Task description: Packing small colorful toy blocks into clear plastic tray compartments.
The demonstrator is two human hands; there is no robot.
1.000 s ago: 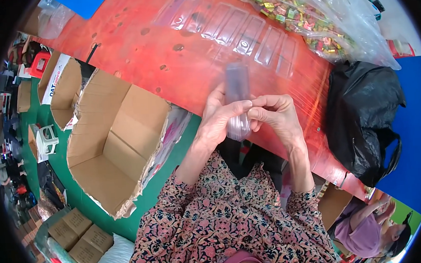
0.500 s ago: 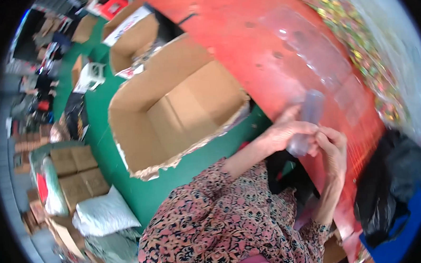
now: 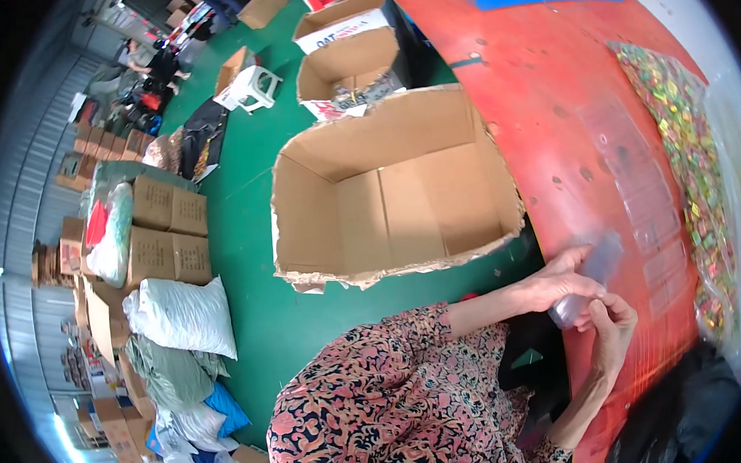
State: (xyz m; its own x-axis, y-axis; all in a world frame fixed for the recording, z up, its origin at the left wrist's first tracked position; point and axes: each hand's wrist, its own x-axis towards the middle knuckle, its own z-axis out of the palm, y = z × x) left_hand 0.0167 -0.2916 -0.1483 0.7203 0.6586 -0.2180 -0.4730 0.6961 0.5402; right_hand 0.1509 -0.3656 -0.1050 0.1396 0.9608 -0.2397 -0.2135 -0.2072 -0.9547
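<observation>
Your left hand [image 3: 558, 284] and right hand [image 3: 612, 332] both pinch one clear plastic sleeve [image 3: 587, 277] over the red counter [image 3: 548, 96]; just beyond, more sleeves [image 3: 636, 184] and bagged candies [image 3: 689, 156] look unhandled.

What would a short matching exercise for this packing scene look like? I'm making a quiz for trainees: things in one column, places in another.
Things:
1. clear plastic piece
2. big open cardboard box
3. bag of colourful sweets
4. white stool

Places:
A. on the green floor, beyond the smaller boxes
B. on the red table, along its right side
C. between both hands
D. on the floor beside the red table

Pairs: 1-C, 2-D, 3-B, 4-A
</observation>
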